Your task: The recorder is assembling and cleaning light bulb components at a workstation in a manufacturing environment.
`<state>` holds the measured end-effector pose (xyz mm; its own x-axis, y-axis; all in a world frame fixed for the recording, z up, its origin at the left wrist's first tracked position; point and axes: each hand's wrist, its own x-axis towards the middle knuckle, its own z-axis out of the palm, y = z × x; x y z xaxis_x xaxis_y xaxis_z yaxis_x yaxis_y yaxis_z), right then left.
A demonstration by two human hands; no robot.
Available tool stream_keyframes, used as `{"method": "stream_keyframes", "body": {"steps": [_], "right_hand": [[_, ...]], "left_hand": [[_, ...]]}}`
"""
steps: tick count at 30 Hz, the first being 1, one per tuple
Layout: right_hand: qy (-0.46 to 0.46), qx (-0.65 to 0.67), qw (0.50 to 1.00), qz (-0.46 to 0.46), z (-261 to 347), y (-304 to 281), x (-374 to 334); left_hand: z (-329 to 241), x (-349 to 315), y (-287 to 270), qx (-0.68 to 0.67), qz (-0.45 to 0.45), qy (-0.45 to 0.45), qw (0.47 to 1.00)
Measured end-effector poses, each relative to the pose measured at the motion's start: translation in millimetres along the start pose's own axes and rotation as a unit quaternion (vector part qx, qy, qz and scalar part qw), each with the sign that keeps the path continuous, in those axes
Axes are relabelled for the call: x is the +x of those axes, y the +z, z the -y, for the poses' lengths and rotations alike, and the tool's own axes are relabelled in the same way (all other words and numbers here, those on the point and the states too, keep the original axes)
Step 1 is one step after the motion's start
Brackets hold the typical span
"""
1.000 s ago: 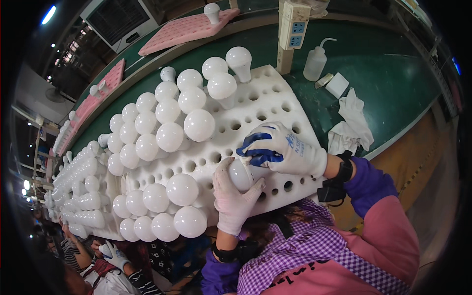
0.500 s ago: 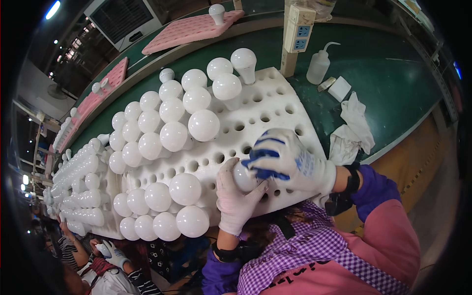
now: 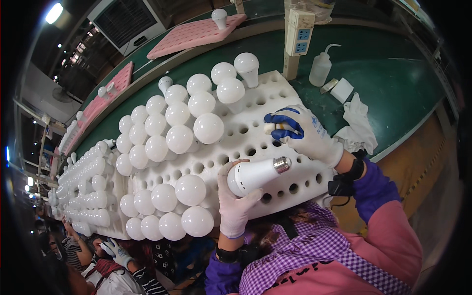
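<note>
My left hand, in a white glove, grips an LED light bulb by its round end. The bulb lies tilted, its metal screw base pointing up and to the right. My right hand, gloved with blue-coated fingers, is apart from the bulb and pinches a small pale block, whose kind I cannot make out. Both hands are over a white foam tray full of round holes. More white bulbs stand in rows in it, to the left of my hands.
Behind the tray stand a power socket post and a squeeze bottle. A small white box and a white cloth lie at the right. Pink foam trays sit farther back. A co-worker's gloved hand shows at lower left.
My right hand has come off the bulb and moved up and right, with the pale block now visible in its fingers. The bulb's screw base, covered before, now shows.
</note>
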<state>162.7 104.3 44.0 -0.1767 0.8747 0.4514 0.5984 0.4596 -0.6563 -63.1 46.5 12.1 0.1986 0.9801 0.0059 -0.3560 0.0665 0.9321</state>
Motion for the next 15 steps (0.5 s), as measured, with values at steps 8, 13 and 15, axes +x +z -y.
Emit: {"method": "stream_keyframes", "body": {"steps": [8,13,15], "right_hand": [[0.013,0.009,1.000,-0.012,-8.5,2.6,-0.3],[0.056,-0.007,0.997,-0.056,-3.8,3.4,0.0],[0.095,0.020,0.995,-0.038,0.4,-1.2,0.0]], "left_hand": [[0.8,3.0,-3.6,-0.253,-0.002,-0.124,0.959],[-1.4,9.4,-2.9,-0.462,0.032,-0.185,0.867],[-0.7,11.7,-2.9,-0.499,0.030,-0.200,0.843]]}}
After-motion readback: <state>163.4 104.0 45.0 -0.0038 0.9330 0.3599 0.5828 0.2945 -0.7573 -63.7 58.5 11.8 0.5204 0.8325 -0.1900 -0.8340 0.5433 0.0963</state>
